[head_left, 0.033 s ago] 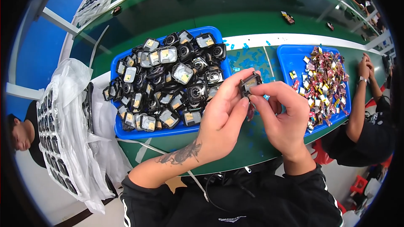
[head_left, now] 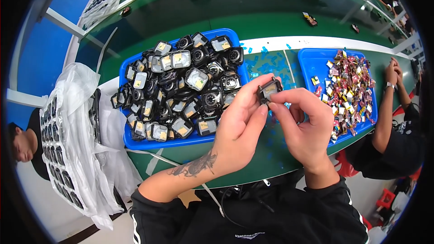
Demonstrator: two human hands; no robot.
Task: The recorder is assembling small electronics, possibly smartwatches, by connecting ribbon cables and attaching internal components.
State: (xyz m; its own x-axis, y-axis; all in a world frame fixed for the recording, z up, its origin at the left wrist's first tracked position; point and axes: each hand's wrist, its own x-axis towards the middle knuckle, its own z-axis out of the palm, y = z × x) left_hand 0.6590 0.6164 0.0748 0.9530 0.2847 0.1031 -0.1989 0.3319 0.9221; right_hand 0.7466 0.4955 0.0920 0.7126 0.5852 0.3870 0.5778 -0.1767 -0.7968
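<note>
A small black smartwatch case [head_left: 268,89] with a grey inside is held up over the table, between the two trays. My left hand [head_left: 239,129] grips it from the left, fingers behind it and thumb at its lower edge. My right hand [head_left: 308,119] is closed, its thumb and index finger pinched at the case's lower right corner. Whether a small part sits between those fingertips is hidden. Left of my hands, a blue tray [head_left: 181,144] is heaped with similar black watch cases [head_left: 196,78].
At the right stands another blue tray [head_left: 308,54] full of small red, white and yellow parts [head_left: 346,92]. Blue film scraps [head_left: 266,63] litter the green table. Beyond a white ledge runs a green conveyor belt [head_left: 253,7]. Plastic-wrapped trays [head_left: 61,149] stand left; a co-worker's hands [head_left: 393,72] rest right.
A small reddish piece hanging beneath the watch case a moment earlier no longer shows there. My hands and the case have hardly moved.
</note>
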